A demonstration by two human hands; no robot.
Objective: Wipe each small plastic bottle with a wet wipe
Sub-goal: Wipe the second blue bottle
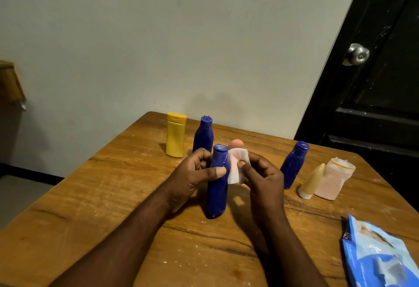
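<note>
My left hand (195, 173) grips a dark blue plastic bottle (217, 196) around its upper part, holding it upright just above the wooden table (113, 196). A white wet wipe (237, 166) is pinched in my right hand (260, 178) and rests against the bottle's right shoulder. Behind stand a yellow bottle (175, 135) and a second blue bottle (203, 135). A pink cap (237, 143) peeks out behind the wipe. At the right a third blue bottle (293, 164) leans, next to a cream cone-shaped bottle (311, 182) and a pale pink bottle (333, 180).
A blue wet-wipe packet (381, 255) lies at the table's right front edge. A grey wall runs behind the table, with a black door (374, 82) and its metal knob (357, 54) at the right. The table's left edge drops to the floor.
</note>
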